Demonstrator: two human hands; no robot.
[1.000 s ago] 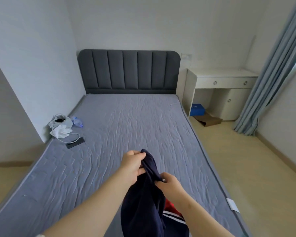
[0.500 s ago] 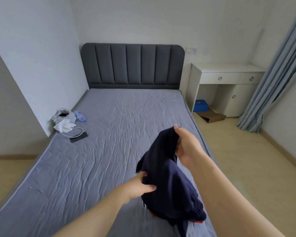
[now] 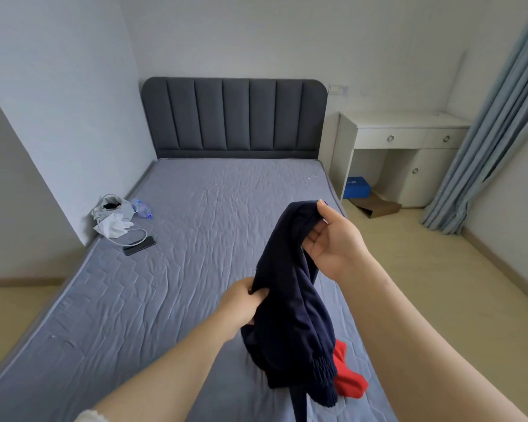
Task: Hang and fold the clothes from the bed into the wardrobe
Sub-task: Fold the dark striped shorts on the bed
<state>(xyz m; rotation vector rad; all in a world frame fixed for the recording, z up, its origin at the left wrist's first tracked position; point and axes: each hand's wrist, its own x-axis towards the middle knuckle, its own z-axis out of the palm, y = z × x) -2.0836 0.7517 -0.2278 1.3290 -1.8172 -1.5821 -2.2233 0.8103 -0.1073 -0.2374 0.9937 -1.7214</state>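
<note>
Navy garment (image 3: 290, 287) suspended between your two hands above the bed (image 3: 195, 239). Your right hand (image 3: 333, 242), the higher and farther of the two, is pinching the garment's upper edge, with the thumb on top and the fingers curled beneath. Your left hand (image 3: 241, 304), lower and nearer to you, is gripping a bunched fold at the side of the cloth. The hands are standing apart, with a slack span of fabric running between them. Below your left hand the rest is drooping in a loose heap. Its ribbed elastic cuff (image 3: 323, 376) is hanging just over the bed, beside a red piece of cloth (image 3: 346, 380); whether that red is part of the garment or a separate item cannot be told. Judging by how it is sagging and creasing, the fabric is behaving as soft, light and limp. It is offering no stiffness, so it is taking whatever shape your grips give it, and a firm pinch is unlikely to slip or do harm. For spreading it out, the finished edges are looking like the better holds: the edge under your right hand and the elastic cuff below, rather than the mid-cloth bunch in your left. The wardrobe is not appearing in this view.
</note>
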